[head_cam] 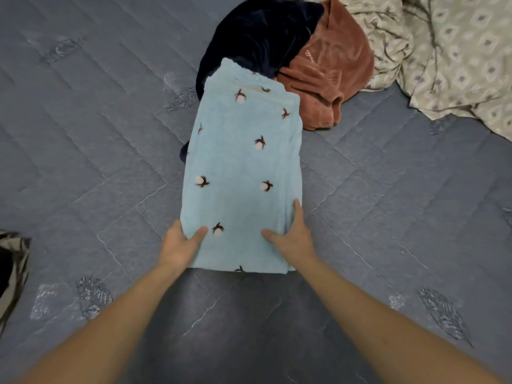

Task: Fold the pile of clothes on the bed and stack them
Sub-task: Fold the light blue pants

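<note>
Light-blue fleece garment with cotton-boll print (241,173), folded to a long rectangle, lying flat on the grey-blue quilted bed cover (83,134). Long axis running straight away from the body; elastic waistband at the far end, fold edge at the near end. Far end overlapping the unfolded pile: dark navy velvet garment (257,37) behind it, rust-brown velvet garment (329,67) just right of the blue piece's far end. Beige patterned sheet (443,51) well right of that.

Left hand (180,245) gripping the near-left corner, thumb on top, fingers hidden beneath. Right hand (293,236) gripping the near-right corner, thumb on top, index finger along the side edge. Both equally near.

Likely next: fold near end toward waistband, halving the length, or lift clear to start a stack.
</note>
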Tool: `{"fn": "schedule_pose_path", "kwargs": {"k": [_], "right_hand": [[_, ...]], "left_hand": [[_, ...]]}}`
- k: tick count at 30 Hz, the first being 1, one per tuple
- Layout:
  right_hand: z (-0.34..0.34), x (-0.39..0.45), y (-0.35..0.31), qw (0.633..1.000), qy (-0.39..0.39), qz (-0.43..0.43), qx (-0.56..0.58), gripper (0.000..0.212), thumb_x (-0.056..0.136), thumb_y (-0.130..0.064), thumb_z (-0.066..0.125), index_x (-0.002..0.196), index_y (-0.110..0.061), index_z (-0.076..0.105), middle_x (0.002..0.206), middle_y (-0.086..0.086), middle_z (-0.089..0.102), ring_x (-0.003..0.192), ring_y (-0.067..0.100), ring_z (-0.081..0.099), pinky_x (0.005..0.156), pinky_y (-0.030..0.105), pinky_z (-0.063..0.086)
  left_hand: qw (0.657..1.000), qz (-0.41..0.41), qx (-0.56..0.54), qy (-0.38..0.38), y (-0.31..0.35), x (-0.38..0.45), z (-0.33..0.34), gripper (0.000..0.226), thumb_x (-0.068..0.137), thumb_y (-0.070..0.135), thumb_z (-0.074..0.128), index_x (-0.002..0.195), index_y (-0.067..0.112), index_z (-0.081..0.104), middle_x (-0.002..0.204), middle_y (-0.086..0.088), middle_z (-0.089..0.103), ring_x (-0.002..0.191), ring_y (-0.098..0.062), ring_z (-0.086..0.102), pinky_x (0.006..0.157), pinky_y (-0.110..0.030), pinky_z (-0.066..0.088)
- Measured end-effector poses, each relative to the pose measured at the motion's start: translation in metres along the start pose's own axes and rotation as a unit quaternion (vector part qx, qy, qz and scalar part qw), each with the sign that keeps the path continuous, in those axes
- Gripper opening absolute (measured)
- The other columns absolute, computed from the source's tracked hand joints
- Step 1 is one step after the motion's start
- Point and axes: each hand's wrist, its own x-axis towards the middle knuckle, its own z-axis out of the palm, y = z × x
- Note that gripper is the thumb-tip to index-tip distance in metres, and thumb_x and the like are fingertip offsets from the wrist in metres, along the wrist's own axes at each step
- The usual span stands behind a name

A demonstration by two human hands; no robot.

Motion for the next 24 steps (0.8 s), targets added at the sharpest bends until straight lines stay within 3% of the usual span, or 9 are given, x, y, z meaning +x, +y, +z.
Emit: {"fn": "schedule_pose_path", "kwargs": {"k": [3,6,8,14,20,22,24], "right_hand": [[-0.001,-0.017,0.01,0.999,-0.007,-0.044,0.005,0.108,0.089,-0.036,0.08,0.165,-0.037,0.003,0.168,-0.004,0.026,0.152,0.022,0.03,0.124,0.05,0.03],[0.001,-0.045,0.025,0.998,0.015,-0.063,-0.025,0.098,0.095,-0.038,0.074,0.165,-0.038,0.006,0.164,-0.001,0.031,0.15,0.023,0.033,0.124,0.048,0.03],[0.005,-0.073,0.041,0.996,0.027,-0.061,-0.054,0.093,0.096,-0.042,0.071,0.164,-0.039,0.008,0.163,0.001,0.034,0.148,0.025,0.035,0.122,0.048,0.032],[0.028,-0.164,0.101,0.993,0.037,-0.048,-0.097,0.089,0.094,-0.049,0.07,0.163,-0.038,0.015,0.16,-0.001,0.039,0.145,0.025,0.041,0.118,0.047,0.037],[0.053,-0.226,0.15,0.987,0.076,-0.045,-0.136,0.091,0.092,-0.05,0.073,0.162,-0.037,0.016,0.144,0.004,0.036,0.13,0.031,0.048,0.107,0.044,0.043],[0.057,-0.235,0.155,0.962,0.139,-0.077,-0.223,0.091,0.09,-0.045,0.075,0.161,-0.029,0.021,0.144,0.008,0.03,0.125,0.033,0.043,0.103,0.046,0.045],[0.059,-0.242,0.161,0.903,0.198,-0.17,-0.34,0.079,0.091,-0.039,0.072,0.157,-0.022,0.031,0.152,0.012,0.031,0.13,0.033,0.04,0.102,0.046,0.045]], "left_hand": [[0.999,0.034,0.016,0.003,-0.009,-0.013,0.0,0.048,0.098,0.033,0.071,0.139,0.017,0.053,0.13,0.0,0.066,0.118,-0.024,0.064,0.1,-0.048,0.054],[0.997,0.068,0.035,-0.003,-0.029,-0.039,-0.003,0.04,0.098,0.045,0.067,0.132,0.03,0.051,0.118,0.018,0.065,0.112,-0.015,0.064,0.085,-0.035,0.053],[0.994,0.089,0.057,-0.008,-0.049,-0.062,-0.005,0.041,0.099,0.052,0.063,0.135,0.038,0.049,0.117,0.024,0.062,0.108,-0.011,0.061,0.083,-0.034,0.049],[0.995,0.067,0.063,-0.037,-0.123,-0.141,-0.014,0.038,0.099,0.053,0.062,0.128,0.032,0.051,0.123,0.011,0.067,0.113,-0.021,0.066,0.095,-0.048,0.056],[0.996,0.066,0.059,-0.009,-0.183,-0.203,-0.011,0.032,0.098,0.053,0.063,0.111,0.027,0.049,0.105,0.013,0.065,0.1,-0.02,0.067,0.073,-0.039,0.054],[0.989,0.1,0.104,0.03,-0.192,-0.215,-0.007,0.042,0.099,0.045,0.066,0.129,0.023,0.048,0.118,0.003,0.058,0.106,-0.025,0.062,0.08,-0.044,0.055],[0.952,0.186,0.217,0.11,-0.201,-0.224,-0.009,0.058,0.098,0.034,0.068,0.146,0.016,0.042,0.132,-0.008,0.047,0.113,-0.031,0.053,0.09,-0.049,0.051]]}}
